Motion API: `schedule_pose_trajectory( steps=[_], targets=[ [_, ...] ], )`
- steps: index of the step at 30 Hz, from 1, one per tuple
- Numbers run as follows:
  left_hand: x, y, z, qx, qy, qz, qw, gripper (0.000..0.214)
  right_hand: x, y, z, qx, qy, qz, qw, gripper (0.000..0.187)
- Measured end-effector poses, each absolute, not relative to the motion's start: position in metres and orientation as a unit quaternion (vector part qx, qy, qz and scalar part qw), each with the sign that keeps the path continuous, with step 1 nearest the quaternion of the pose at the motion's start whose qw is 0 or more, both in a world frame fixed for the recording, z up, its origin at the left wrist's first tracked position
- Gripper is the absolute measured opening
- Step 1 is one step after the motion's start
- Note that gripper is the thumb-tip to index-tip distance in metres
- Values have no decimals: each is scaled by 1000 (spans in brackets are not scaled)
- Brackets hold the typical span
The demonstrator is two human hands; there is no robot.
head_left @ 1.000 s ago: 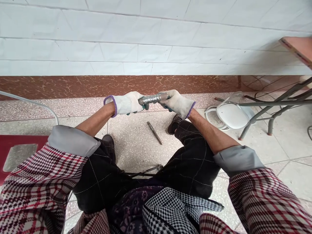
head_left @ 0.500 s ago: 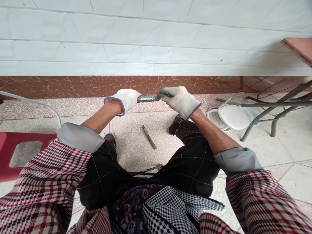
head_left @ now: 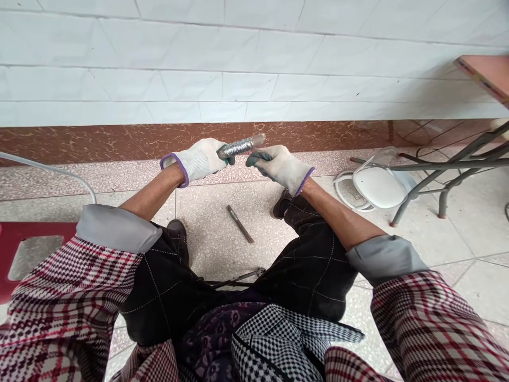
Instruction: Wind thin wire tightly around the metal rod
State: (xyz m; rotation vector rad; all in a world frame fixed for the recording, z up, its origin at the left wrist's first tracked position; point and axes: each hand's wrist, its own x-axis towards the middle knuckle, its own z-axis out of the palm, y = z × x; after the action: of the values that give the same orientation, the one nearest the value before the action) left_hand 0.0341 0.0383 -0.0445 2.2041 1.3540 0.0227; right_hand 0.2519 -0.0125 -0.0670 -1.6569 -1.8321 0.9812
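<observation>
My left hand (head_left: 202,157), in a white knitted glove with a purple cuff, grips a short rod (head_left: 240,146). Shiny silver wrapping, ridged like coiled wire or foil, covers the rod's middle, and its bare brownish end points up to the right. Just right of that end is my gloved right hand (head_left: 280,165), its dark-coated fingers pinched together, apart from the rod. Whether anything thin sits between those fingers cannot be made out. Below, on the floor between my feet, lies a narrow dark metal bar (head_left: 240,225).
A red plastic stool (head_left: 11,254) stands at left beside a pale hose (head_left: 51,165). At right are a white round-seated item (head_left: 379,187) and the grey metal legs (head_left: 417,193) of a table (head_left: 485,77). A tiled wall (head_left: 238,85) rises ahead.
My right hand has come off the rod's bare end and dropped slightly to its left and below. The rod, still in my left hand, has tilted upward at its right end.
</observation>
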Motion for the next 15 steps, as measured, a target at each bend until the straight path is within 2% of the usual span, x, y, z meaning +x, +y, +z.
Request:
schedule_pose_trajectory(
  steps=[4,7,12,15],
  targets=[
    [32,45,-50,822,544,-44,163,34,245,-17,-68,-586,-741,280,171,23],
    [32,46,-53,824,547,-96,108,38,249,-19,-58,-588,-754,246,157,27],
    [35,44,-59,832,525,-144,105,36,256,-17,-41,-600,-769,181,122,30],
    [37,45,-64,839,503,-154,142,29,259,-9,-42,-605,-776,154,90,27]
  ],
)
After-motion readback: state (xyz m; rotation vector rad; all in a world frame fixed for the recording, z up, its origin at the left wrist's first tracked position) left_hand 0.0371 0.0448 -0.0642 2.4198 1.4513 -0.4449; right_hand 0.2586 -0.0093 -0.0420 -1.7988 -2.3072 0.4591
